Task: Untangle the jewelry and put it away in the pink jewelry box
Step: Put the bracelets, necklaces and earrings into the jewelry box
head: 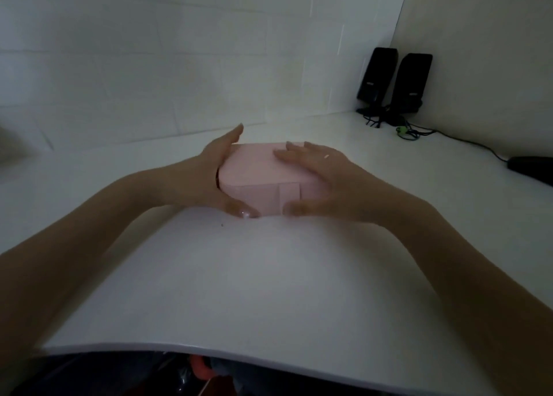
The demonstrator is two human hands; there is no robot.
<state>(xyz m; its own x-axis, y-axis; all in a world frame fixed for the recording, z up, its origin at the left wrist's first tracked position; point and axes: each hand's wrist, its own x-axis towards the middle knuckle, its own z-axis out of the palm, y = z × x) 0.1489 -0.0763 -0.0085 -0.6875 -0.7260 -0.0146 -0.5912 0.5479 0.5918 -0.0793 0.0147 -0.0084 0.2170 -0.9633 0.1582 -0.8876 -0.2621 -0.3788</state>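
A closed pink jewelry box sits on the white table, a little beyond its middle. My left hand holds the box's left end, with the fingers along the far side and the thumb across the front face. My right hand wraps over the right end, with the fingers laid on the lid and the thumb against the front. A thin dark gap shows under the lid beside my left palm. No jewelry is in sight.
Two black speakers stand in the back right corner with tangled cables at their feet. A black cable runs to a dark flat object at the right edge. A white wall rises close behind the box.
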